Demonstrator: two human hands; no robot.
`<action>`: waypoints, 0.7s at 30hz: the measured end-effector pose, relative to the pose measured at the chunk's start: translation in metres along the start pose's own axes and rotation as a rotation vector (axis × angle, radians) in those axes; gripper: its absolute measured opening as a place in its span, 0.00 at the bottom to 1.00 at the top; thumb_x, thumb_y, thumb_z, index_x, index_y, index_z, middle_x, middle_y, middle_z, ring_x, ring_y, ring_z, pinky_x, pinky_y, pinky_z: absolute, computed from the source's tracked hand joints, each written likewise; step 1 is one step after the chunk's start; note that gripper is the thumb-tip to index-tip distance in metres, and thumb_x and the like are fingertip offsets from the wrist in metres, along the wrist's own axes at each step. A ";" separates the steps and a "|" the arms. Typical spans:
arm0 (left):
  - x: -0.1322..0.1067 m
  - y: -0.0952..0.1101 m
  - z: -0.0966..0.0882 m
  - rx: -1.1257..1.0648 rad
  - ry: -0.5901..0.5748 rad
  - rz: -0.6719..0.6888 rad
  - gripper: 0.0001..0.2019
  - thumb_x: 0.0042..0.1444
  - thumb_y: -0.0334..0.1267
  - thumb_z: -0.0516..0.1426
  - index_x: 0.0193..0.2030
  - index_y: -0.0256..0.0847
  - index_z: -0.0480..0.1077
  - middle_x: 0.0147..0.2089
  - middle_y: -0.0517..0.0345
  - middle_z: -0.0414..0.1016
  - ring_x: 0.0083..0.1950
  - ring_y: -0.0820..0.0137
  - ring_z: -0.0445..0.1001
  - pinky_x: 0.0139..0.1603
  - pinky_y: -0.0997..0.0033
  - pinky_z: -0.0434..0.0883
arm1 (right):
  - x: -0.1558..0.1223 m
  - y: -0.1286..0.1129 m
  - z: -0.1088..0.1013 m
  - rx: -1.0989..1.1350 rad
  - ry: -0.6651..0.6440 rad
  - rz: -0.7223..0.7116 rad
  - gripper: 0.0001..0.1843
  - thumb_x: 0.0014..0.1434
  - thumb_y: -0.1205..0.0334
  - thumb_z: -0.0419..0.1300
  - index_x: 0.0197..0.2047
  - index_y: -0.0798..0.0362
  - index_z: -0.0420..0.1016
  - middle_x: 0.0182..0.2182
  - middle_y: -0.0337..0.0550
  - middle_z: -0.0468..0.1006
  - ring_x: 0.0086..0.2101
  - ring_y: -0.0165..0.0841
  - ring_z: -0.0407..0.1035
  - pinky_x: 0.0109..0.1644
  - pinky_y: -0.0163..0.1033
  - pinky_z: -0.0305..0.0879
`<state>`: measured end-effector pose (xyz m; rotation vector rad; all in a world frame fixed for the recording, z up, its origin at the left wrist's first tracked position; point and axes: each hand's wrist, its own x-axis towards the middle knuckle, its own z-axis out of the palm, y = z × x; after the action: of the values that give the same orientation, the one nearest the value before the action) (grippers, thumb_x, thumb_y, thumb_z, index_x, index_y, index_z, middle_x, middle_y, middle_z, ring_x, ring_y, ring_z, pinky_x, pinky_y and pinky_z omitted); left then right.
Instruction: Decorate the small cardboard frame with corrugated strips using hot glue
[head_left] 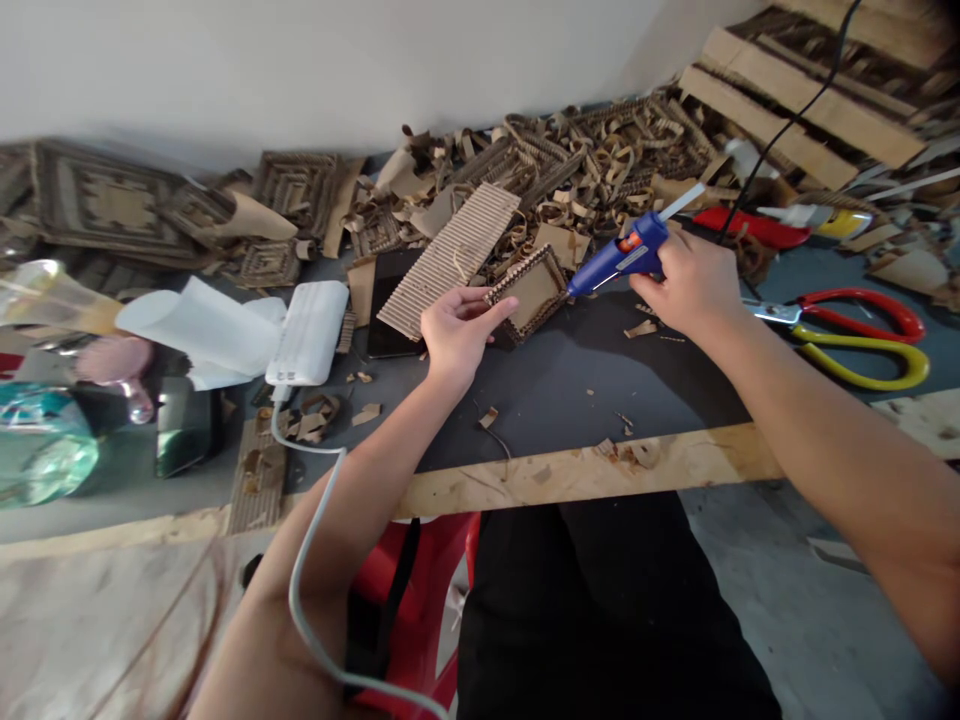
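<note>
At 12 o'clock on the table (555, 400), the left hand (457, 335) is pinching a shallow corrugated-cardboard tray (535, 292); the right hand (694, 275) is gripping a blue hot-glue gun (611, 266), nozzle (575, 287) at the tray's three-o'clock corner. Gluing is apparently taking place, the next move calling for steady aim.

Glue gun (616, 258) at a small cardboard tray (537, 288)

The left hand (459, 338) pinches the tray's left side; the right hand (694, 280) grips the glue gun, its nozzle (577, 287) at the tray's right corner. A ridged cardboard sheet (450, 262) lies over a dark tablet (390, 280). Scissors (791, 315) rest at right, a white power bank (309, 330) at left; cardboard scraps (600, 150) heap along the wall (300, 65).
</note>
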<state>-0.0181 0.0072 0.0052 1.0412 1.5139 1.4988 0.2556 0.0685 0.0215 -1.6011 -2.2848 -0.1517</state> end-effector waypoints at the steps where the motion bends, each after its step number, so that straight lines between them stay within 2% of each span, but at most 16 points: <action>1: 0.000 0.000 0.000 -0.002 0.001 -0.004 0.19 0.37 0.42 0.74 0.34 0.36 0.77 0.26 0.61 0.77 0.24 0.76 0.74 0.17 0.82 0.66 | 0.000 0.001 0.000 0.008 0.005 -0.004 0.23 0.60 0.57 0.59 0.57 0.55 0.73 0.52 0.58 0.79 0.51 0.53 0.74 0.48 0.51 0.72; 9: 0.001 0.000 0.001 -0.034 0.016 -0.028 0.19 0.34 0.40 0.74 0.33 0.36 0.77 0.25 0.62 0.77 0.23 0.77 0.73 0.16 0.83 0.66 | 0.000 0.006 0.006 0.038 0.067 0.000 0.23 0.57 0.55 0.61 0.54 0.56 0.75 0.48 0.57 0.80 0.48 0.55 0.75 0.48 0.54 0.71; 12: 0.002 0.000 0.001 -0.048 0.015 -0.032 0.19 0.34 0.40 0.74 0.33 0.37 0.77 0.24 0.63 0.76 0.23 0.78 0.73 0.16 0.83 0.66 | -0.001 0.013 0.010 0.053 0.160 0.013 0.21 0.57 0.55 0.63 0.52 0.54 0.75 0.44 0.56 0.81 0.46 0.55 0.75 0.48 0.55 0.70; 14: 0.003 -0.001 0.001 -0.055 0.011 -0.032 0.19 0.34 0.40 0.75 0.33 0.37 0.76 0.24 0.63 0.76 0.23 0.77 0.73 0.16 0.83 0.65 | -0.002 0.022 0.016 0.084 0.270 0.003 0.22 0.60 0.53 0.62 0.55 0.52 0.73 0.44 0.55 0.80 0.46 0.53 0.74 0.48 0.55 0.70; 18: 0.004 -0.001 0.001 -0.081 0.003 -0.021 0.21 0.33 0.43 0.75 0.33 0.37 0.76 0.23 0.65 0.74 0.24 0.77 0.74 0.16 0.83 0.65 | 0.000 0.046 0.034 0.148 0.472 0.013 0.32 0.63 0.45 0.60 0.65 0.50 0.61 0.49 0.58 0.79 0.46 0.51 0.72 0.47 0.53 0.68; 21: 0.003 0.000 0.002 -0.117 -0.031 0.016 0.24 0.30 0.47 0.76 0.33 0.38 0.76 0.22 0.67 0.72 0.23 0.78 0.71 0.17 0.82 0.66 | 0.003 0.058 0.044 0.165 0.503 0.020 0.40 0.61 0.38 0.60 0.67 0.53 0.58 0.52 0.61 0.76 0.48 0.52 0.71 0.48 0.53 0.67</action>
<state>-0.0170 0.0104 0.0055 1.0048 1.3820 1.5561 0.2986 0.1045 -0.0253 -1.3206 -1.8429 -0.3129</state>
